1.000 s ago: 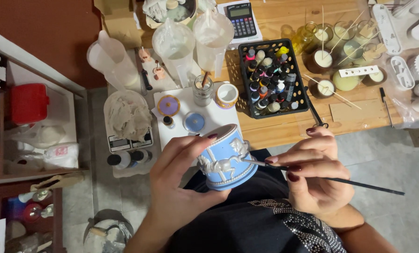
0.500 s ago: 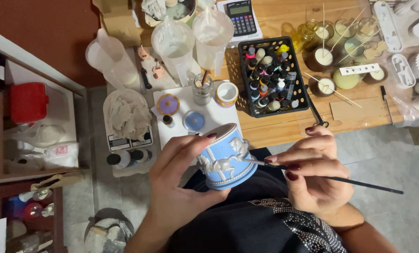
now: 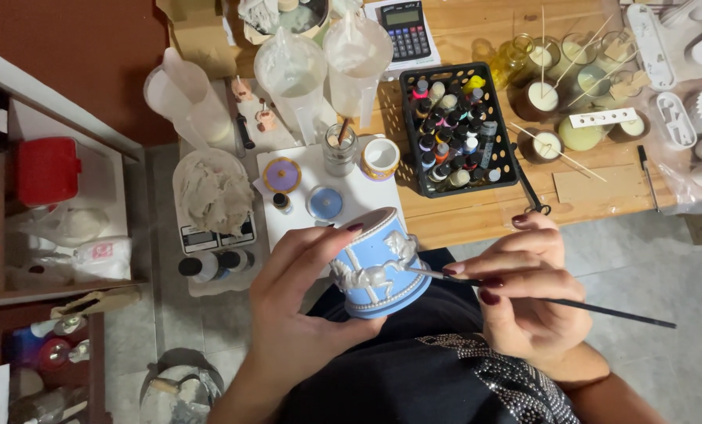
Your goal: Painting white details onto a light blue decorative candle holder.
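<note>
Left hand: the left hand (image 3: 296, 314) is cupping a blue carousel-shaped pot (image 3: 378, 263), fingers wrapped round its side and thumb under its base, tilting it so the white horse relief faces right.
Right hand: the right hand (image 3: 516, 294) is pinching a thin black paintbrush (image 3: 555, 302) between thumb and fingertips, the handle trailing out to the right.
Where the pot is: it is being held in the air over the person's lap, just off the near edge of the wooden worktop (image 3: 477, 212), not resting on anything.
Change: compared with half a second and a second ago, the pot and both hands are sitting in almost the same place; only the brush tip is edging along the white horse, and the pot is turning very slightly.
What that suggests: fine detail painting on the relief appears to be going on in small strokes, with the grip unchanged on either side.
Around: a black crate of paint bottles (image 3: 457, 129) is standing near the worktop's middle, a glass jar with brushes (image 3: 340, 149) and a small white cup (image 3: 381, 157) just left of it, a calculator (image 3: 404, 27) towards the far edge, candles with wooden sticks (image 3: 543, 98) towards the right.
</note>
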